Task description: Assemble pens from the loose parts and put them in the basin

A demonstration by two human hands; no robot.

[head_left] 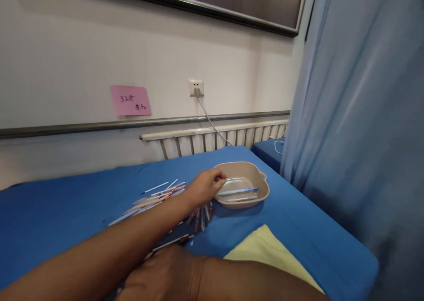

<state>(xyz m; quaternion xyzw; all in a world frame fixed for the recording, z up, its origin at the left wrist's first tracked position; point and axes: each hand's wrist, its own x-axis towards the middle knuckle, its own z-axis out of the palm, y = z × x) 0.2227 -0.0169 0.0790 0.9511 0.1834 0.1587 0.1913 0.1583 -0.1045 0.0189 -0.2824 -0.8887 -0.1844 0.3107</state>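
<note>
Bare hands near slender pens and a smooth, rounded beige basin

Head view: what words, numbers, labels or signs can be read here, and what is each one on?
"32": handwritten on the pink paper on the wall; the mark after it is unclear.
Second line, same paper: too small and blurred to read.
Pens: any print is too small and blurred.
No other text is readable.
</note>
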